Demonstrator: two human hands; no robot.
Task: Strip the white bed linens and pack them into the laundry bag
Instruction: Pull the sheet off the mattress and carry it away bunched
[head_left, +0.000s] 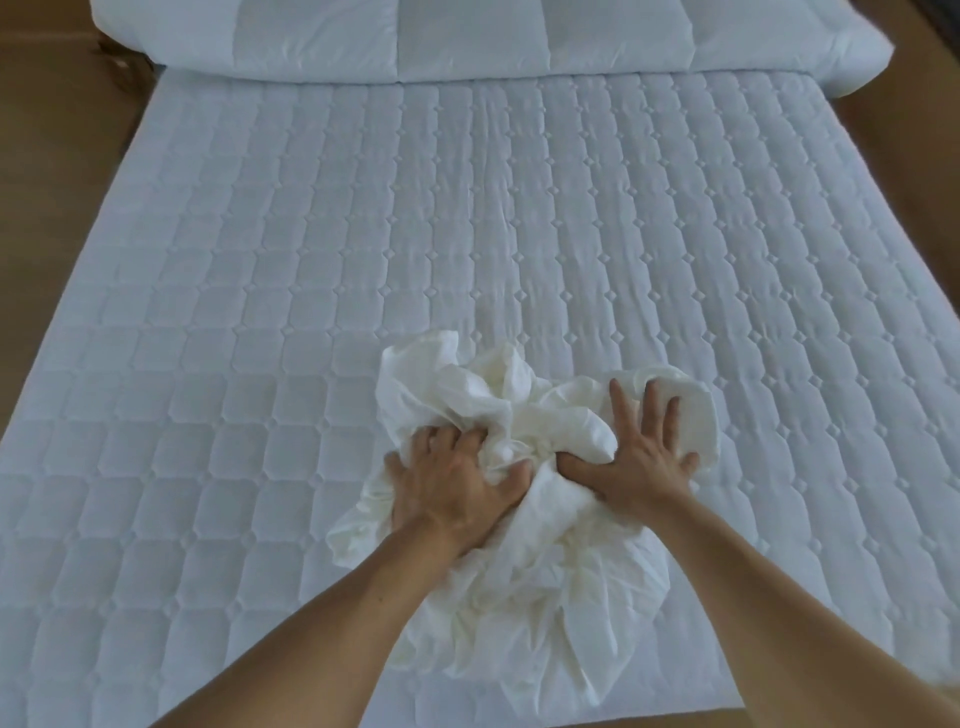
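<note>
A crumpled white sheet (524, 566) lies bunched in a heap near the foot of the bed, on the quilted mattress pad (363, 218). My left hand (452, 478) digs into the left side of the heap, fingers curled and gripping folds of cloth. My right hand (634, 457) presses on the right side, fingers spread over the top and thumb hooked into a fold. No laundry bag is in view.
A folded white duvet (467, 36) lies across the head of the bed. Brown floor (62, 156) shows on both sides of the bed and at the foot. The mattress edge runs close under my forearms.
</note>
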